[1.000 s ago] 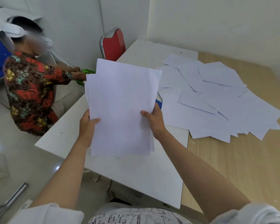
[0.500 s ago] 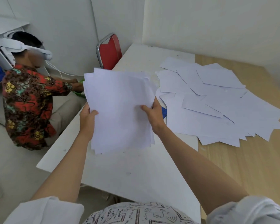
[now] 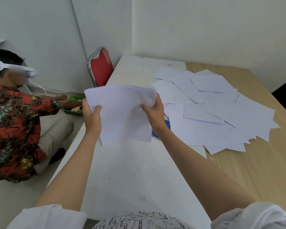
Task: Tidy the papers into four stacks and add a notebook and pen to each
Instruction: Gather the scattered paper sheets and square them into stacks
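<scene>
Head view. The left hand (image 3: 93,115) and the right hand (image 3: 153,113) each grip a side edge of a sheaf (image 3: 122,113) of white sheets, thumbs on the near face and fingers curled behind; the sheaf is held above the white table (image 3: 130,179), its top edge curling away from the viewer and its lower edge hanging free over the bare middle of the tabletop. The sheets in the sheaf are not squared: their lower corners are stepped. Loose papers (image 3: 213,109) lie fanned and overlapping toward the far right, spread across the seam where the white table meets the wooden table (image 3: 262,171); their outermost corners reach toward the wooden table's right edge, and the nearest corners point toward the viewer. A blue notebook (image 3: 162,131) shows only as a narrow strip between the right wrist and the near-left edge of the loose papers, partly covered by both. Bare room shows along the white table's near half, from the left edge to the seam, and along the wooden table's near part. The far-left corner of the white table is bare as well. Beyond the left edge a red chair (image 3: 101,66) stands against the wall, and a seated person (image 3: 15,121) in a patterned shirt reaches into a green tray (image 3: 73,111) on the floor. No pen can be made out.
</scene>
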